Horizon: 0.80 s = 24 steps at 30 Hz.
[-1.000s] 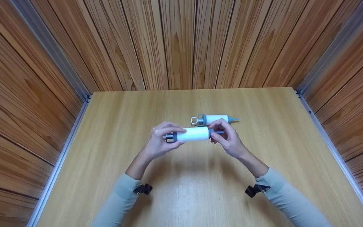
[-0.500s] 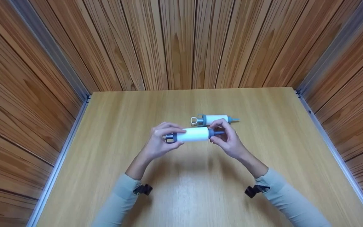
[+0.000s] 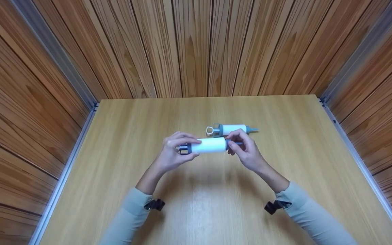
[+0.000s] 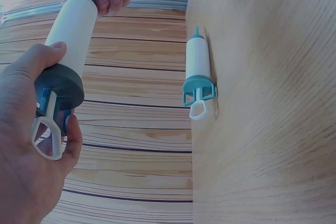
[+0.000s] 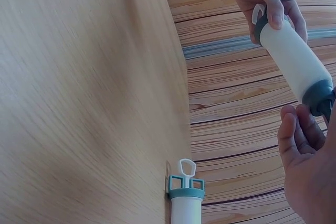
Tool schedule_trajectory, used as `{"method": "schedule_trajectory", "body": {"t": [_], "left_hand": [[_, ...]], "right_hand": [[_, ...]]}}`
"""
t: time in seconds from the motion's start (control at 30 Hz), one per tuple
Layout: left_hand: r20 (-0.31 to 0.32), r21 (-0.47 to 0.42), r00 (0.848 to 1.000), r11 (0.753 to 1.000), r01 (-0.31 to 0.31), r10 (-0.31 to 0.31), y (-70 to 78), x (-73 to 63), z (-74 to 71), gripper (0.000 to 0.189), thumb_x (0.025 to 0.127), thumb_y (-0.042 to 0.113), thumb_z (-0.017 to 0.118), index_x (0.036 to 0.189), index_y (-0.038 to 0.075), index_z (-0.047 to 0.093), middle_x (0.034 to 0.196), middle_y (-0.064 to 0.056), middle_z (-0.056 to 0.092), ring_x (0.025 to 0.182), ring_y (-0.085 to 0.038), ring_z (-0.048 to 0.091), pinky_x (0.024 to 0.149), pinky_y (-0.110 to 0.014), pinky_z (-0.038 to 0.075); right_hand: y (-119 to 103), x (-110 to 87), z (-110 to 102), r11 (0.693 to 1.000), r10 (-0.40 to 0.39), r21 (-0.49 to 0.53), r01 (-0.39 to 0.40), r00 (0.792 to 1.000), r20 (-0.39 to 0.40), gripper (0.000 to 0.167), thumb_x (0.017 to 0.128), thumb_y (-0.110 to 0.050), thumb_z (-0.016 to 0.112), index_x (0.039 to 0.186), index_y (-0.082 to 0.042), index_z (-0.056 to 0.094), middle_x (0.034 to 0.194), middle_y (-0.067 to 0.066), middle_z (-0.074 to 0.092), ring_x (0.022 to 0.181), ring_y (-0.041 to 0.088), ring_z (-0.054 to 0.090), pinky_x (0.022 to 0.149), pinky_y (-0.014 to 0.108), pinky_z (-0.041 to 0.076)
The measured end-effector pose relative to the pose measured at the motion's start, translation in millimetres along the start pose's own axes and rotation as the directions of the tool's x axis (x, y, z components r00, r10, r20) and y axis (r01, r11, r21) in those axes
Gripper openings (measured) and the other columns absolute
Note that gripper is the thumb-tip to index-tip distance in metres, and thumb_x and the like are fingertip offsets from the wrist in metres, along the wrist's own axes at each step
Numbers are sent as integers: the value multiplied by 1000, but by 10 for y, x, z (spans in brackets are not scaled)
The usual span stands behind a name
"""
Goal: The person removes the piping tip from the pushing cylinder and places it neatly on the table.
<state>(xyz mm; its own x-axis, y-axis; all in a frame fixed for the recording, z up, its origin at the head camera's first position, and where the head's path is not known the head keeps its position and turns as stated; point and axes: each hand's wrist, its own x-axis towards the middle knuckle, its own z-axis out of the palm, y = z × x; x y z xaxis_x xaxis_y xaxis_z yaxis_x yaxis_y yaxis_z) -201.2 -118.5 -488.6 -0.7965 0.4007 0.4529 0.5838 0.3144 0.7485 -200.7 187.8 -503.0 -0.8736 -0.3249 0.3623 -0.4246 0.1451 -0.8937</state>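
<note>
A large white-barrelled syringe is held level above the table between both hands. My left hand grips its plunger end, thumb along the barrel. In the left wrist view, a white pull ring sticks out between the palm and fingers, below a dark teal collar. At the other end, my right hand pinches the teal nozzle cap between thumb and fingers; the thumb partly covers the thin nozzle in the head view. Behind the hands lies a second, similar syringe on the table, nozzle to the right.
A light wooden table spreads under the hands. Wood-plank walls close it in at the back and both sides, with metal rails along the side edges.
The right thumb dropped down the nozzle cap half a second ago, baring the nozzle, and is now back up across it. The left hand and the second syringe stay put.
</note>
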Motion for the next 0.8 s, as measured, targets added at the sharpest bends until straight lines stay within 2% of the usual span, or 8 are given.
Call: {"method": "schedule_trajectory", "body": {"t": [0.33, 0.53, 0.8], "left_hand": [[-11, 12, 1000, 1000, 2, -2, 3, -5, 15, 32, 92, 11, 93, 123, 12, 87, 130, -12, 83, 125, -35, 73, 106, -43, 58], [-8, 2, 1000, 1000, 11, -11, 11, -8, 10, 32, 92, 11, 93, 124, 11, 86, 131, -12, 82, 127, -35, 72, 108, -44, 58], [-5, -8, 1000, 1000, 11, -11, 24, -9, 8, 32, 94, 13, 92, 125, 12, 86, 131, -12, 82, 127, -34, 72, 109, -44, 58]], "right_hand": [[10, -7, 5, 1000, -26, 16, 25, 1000, 3, 18, 109, 5, 60, 126, 12, 58, 108, 0, 64, 83, 9, 68, 72, 22, 59], [13, -26, -10, 997, -59, 44, 58, 998, 32, 24, 107, 9, 61, 130, 13, 55, 118, 0, 62, 93, 13, 70, 80, 22, 62], [23, -35, -21, 992, -105, 70, 101, 993, 54, 30, 103, 13, 63, 131, 15, 53, 127, -2, 60, 104, 7, 68, 88, 20, 62]]}}
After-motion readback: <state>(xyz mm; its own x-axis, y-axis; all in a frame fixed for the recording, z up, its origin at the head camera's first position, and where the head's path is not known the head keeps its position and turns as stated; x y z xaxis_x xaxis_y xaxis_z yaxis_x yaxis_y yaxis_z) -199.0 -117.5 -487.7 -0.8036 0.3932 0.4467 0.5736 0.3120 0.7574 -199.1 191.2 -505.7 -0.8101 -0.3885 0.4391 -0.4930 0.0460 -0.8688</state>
